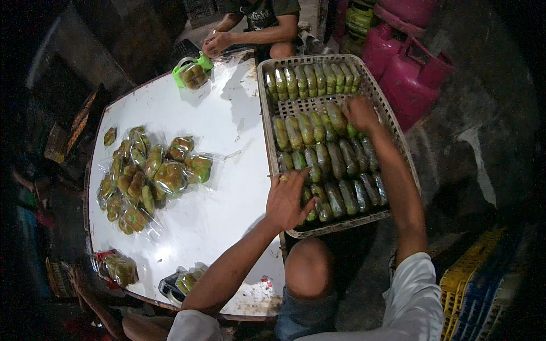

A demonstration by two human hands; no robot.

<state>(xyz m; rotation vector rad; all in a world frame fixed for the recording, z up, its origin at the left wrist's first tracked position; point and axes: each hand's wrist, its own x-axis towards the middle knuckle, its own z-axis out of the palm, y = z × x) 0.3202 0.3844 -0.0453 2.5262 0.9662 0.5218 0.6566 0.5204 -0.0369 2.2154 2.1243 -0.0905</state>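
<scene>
Pale grey perforated plastic is forming the large rectangular crate (307,106), which is standing at the right edge of the white-topped table (222,210). Slim, clear-wrapped packets of green-brown produce (306,129) are filling it in four crosswise rows; they are sitting tightly side by side, presumably so that each is bracing its neighbour. Bare lattice is showing between the farthest row and the next. The person's left hand (288,198) is resting across the crate's left rim and the ends of the nearer rows, its fingers standing apart and gripping nothing visible; this placing is probably steadying the crate. The right hand (362,113) is hanging over the right end of the second-farthest row, its bent fingers pointing downward; the tips are hiding, so whether they are gripping a packet cannot be told. Entry from above is seemingly suiting the close spacing. Left of the crate, rounded brown-green produce in clear plastic bags (169,177) is lying in a loose heap on the table, apparently within easy reach. Near the table's far edge, a bright-green plastic device (203,61) is standing close to a co-worker's hands (216,43).
</scene>
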